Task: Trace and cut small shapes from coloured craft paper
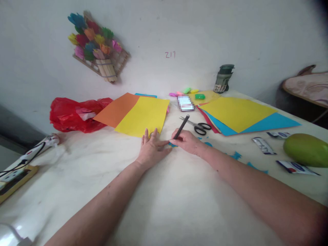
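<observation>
A black pen [182, 126] stands tilted in the closed fingers of my right hand [188, 140], its tip down at a small blue paper piece [173, 145]. My left hand [153, 149] lies flat with fingers spread, its index finger and thumb reaching to that piece. The hands cover part of the blue paper, so its full shape is hidden. A yellow sheet [146, 114] lies just beyond my left hand, overlapping an orange sheet [116, 109]. Scissors with black handles [201, 128] rest beyond my right hand. Blue paper scraps [236, 155] lie beside my right forearm.
A red plastic bag [69, 114] and a power strip [15, 172] are at left. Yellow and blue sheets [279, 123], small packets [263, 146] and a green mango-like fruit [306, 149] lie at right. Behind are a phone [186, 103], highlighters [187, 90] and a bottle [223, 79].
</observation>
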{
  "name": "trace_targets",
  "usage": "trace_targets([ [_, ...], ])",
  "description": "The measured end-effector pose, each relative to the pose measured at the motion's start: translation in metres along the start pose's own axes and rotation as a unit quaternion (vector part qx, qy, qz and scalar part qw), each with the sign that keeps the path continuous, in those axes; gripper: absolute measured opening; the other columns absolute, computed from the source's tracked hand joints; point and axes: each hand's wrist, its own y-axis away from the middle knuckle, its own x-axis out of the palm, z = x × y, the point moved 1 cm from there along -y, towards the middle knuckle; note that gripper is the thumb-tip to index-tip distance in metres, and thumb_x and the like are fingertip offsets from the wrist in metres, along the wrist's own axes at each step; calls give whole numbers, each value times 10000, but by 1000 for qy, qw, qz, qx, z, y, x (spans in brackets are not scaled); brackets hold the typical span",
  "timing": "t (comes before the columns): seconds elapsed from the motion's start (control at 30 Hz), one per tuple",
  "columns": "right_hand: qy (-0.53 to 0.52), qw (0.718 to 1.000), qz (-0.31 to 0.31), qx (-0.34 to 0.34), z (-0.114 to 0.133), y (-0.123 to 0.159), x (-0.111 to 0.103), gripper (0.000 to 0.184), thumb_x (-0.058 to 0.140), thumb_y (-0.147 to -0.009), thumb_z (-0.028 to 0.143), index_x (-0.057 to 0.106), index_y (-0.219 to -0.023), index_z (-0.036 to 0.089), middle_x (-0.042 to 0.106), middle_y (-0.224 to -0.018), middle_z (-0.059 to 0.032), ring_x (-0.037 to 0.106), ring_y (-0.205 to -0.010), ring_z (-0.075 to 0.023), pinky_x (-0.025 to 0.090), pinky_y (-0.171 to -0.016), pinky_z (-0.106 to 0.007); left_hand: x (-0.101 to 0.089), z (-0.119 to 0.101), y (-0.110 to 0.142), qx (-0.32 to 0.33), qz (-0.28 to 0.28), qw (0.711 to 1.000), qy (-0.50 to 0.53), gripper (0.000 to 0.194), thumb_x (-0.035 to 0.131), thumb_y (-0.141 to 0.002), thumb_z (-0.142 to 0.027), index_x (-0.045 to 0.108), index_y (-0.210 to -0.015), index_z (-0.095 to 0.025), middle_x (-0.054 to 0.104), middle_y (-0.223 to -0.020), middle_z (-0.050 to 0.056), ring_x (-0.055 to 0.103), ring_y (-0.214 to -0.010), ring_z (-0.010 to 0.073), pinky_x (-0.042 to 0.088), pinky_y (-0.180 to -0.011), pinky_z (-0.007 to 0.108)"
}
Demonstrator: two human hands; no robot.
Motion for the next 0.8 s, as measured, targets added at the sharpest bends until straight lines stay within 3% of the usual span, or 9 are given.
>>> trace_targets([
  [0.8, 0, 1000, -2, -8, 3, 0, 0, 86, 521, -707, 214, 523, -654, 147, 499, -671, 1, 482, -639, -106, 380, -609, -226, 1, 2, -1, 3, 2, 1000, 5, 469, 472, -654, -630, 568, -1052, -401, 127, -1414, -106, -148, -1266, 305, 10, -1009, 506],
])
